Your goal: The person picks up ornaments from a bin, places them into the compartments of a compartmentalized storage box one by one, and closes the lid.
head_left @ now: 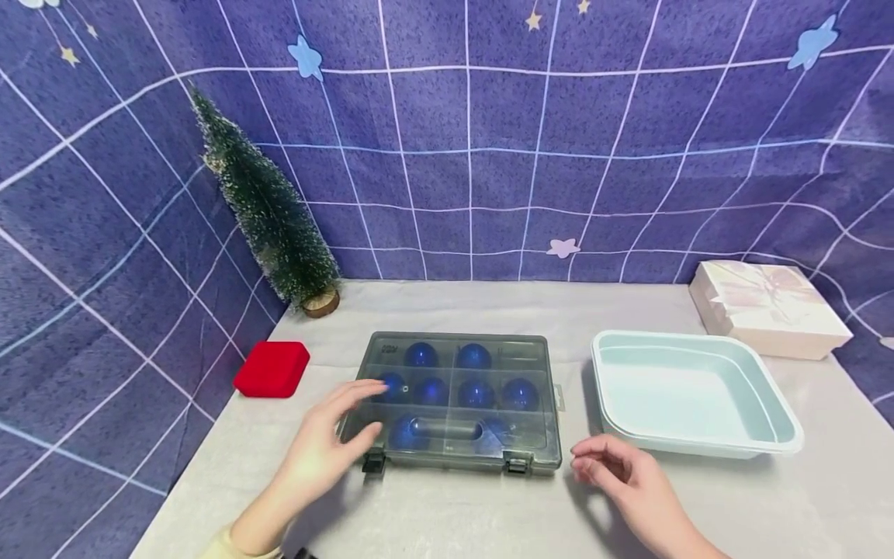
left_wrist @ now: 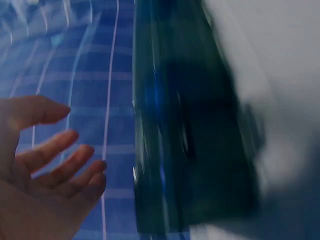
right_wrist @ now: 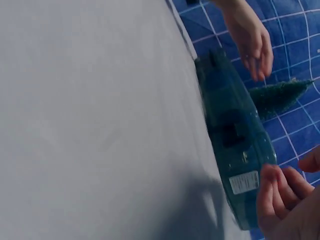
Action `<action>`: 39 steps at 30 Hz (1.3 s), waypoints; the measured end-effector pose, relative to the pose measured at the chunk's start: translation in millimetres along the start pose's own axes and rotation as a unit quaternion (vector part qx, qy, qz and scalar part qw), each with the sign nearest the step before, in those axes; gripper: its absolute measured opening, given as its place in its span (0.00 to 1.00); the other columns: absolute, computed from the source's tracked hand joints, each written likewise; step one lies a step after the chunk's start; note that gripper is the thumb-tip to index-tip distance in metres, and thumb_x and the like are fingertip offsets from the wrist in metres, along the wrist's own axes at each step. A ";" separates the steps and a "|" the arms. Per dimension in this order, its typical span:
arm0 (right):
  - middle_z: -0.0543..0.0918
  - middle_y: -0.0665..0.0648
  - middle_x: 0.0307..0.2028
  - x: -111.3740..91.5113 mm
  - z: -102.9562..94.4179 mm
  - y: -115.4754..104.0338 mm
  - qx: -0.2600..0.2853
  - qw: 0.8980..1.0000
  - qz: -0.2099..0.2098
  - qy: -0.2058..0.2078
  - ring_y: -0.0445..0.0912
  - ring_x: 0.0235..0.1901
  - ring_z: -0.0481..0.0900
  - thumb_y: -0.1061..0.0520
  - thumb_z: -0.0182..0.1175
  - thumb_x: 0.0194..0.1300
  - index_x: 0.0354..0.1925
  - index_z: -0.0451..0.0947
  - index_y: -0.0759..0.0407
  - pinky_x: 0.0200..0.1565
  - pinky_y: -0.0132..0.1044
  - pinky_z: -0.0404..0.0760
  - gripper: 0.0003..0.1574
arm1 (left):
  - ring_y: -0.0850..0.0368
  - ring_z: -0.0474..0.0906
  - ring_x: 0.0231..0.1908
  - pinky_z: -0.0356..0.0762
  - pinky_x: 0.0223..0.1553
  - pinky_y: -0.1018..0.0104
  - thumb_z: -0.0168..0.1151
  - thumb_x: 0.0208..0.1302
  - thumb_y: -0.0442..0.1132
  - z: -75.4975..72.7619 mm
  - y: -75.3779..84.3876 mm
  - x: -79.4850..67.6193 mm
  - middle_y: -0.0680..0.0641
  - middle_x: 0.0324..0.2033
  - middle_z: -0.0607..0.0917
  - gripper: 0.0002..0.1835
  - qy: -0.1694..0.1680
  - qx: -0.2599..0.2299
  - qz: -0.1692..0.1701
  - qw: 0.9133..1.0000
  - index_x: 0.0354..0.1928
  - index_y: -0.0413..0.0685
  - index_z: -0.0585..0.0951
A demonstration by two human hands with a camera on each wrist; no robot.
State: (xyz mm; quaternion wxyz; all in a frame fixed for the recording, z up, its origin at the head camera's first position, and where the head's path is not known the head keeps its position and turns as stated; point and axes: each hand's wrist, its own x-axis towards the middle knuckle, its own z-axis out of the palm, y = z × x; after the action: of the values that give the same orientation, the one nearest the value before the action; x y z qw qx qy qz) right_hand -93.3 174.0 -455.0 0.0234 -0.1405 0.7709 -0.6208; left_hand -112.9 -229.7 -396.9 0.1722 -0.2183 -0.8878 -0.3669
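A smoky grey, see-through plastic case (head_left: 461,446) lies flat on the table with its lid down. Through the lid show several shiny blue balls (head_left: 476,394) in compartments. Two dark latches sit along the front edge; the left latch (head_left: 373,463) juts out further than the right latch (head_left: 517,464). My left hand (head_left: 321,439) hovers at the case's left side, thumb and fingers apart, holding nothing. Just off the front right corner, my right hand (head_left: 621,481) hangs with loosely bent fingers and nothing in them. In the left wrist view the case (left_wrist: 200,125) is blurred.
Right of the case stands a pale blue tray (head_left: 698,442), with a white ribboned gift box (head_left: 782,310) behind it. A red box (head_left: 272,369) lies to the left. The small frosted Christmas tree (head_left: 268,210) leans against the starry blue backdrop (head_left: 433,178).
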 end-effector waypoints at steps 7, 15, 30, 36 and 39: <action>0.84 0.66 0.52 -7.5 2.5 12.4 0.280 0.918 0.131 -0.249 0.47 0.49 0.85 0.65 0.46 0.77 0.64 0.63 0.86 0.51 0.37 0.82 0.27 | 0.47 0.70 0.68 0.69 0.64 0.47 0.70 0.64 0.37 43.4 22.1 21.6 0.50 0.67 0.76 0.28 -0.155 0.023 0.115 0.981 0.67 0.52 0.79; 0.73 0.64 0.68 -7.9 24.2 24.6 0.462 0.774 0.245 -0.357 0.51 0.65 0.74 0.65 0.43 0.76 0.80 0.37 0.70 0.65 0.42 0.71 0.42 | 0.47 0.55 0.75 0.57 0.70 0.41 0.65 0.70 0.41 70.7 26.5 23.5 0.52 0.75 0.66 0.32 -0.292 0.062 0.149 0.942 0.75 0.54 0.71; 0.64 0.57 0.74 -3.7 38.7 45.4 0.581 0.676 0.190 -0.411 0.48 0.72 0.63 0.67 0.37 0.77 0.81 0.52 0.51 0.72 0.42 0.55 0.38 | 0.47 0.54 0.76 0.57 0.69 0.37 0.66 0.65 0.37 75.3 23.5 19.6 0.52 0.74 0.66 0.34 -0.287 0.061 0.164 0.942 0.74 0.53 0.71; 0.69 0.57 0.71 -2.3 41.2 45.9 0.580 0.680 0.195 -0.403 0.46 0.68 0.69 0.67 0.39 0.77 0.80 0.52 0.51 0.70 0.39 0.61 0.38 | 0.48 0.54 0.76 0.56 0.69 0.37 0.66 0.64 0.36 76.0 22.8 20.6 0.52 0.74 0.67 0.35 -0.282 0.059 0.165 0.943 0.74 0.53 0.71; 0.72 0.56 0.68 -1.5 41.7 44.5 0.565 0.694 0.204 -0.396 0.44 0.64 0.73 0.65 0.41 0.76 0.79 0.53 0.52 0.68 0.38 0.65 0.37 | 0.47 0.55 0.75 0.57 0.68 0.37 0.66 0.64 0.36 76.1 22.2 20.7 0.52 0.74 0.67 0.35 -0.281 0.062 0.166 0.943 0.74 0.53 0.71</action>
State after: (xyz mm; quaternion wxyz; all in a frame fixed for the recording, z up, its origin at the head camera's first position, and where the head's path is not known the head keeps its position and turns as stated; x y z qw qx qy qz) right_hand -91.4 143.2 -507.6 0.5275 -0.1725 0.2037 -0.8065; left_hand -130.1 -155.0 -425.6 -0.0128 -0.4462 -0.8720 -0.2008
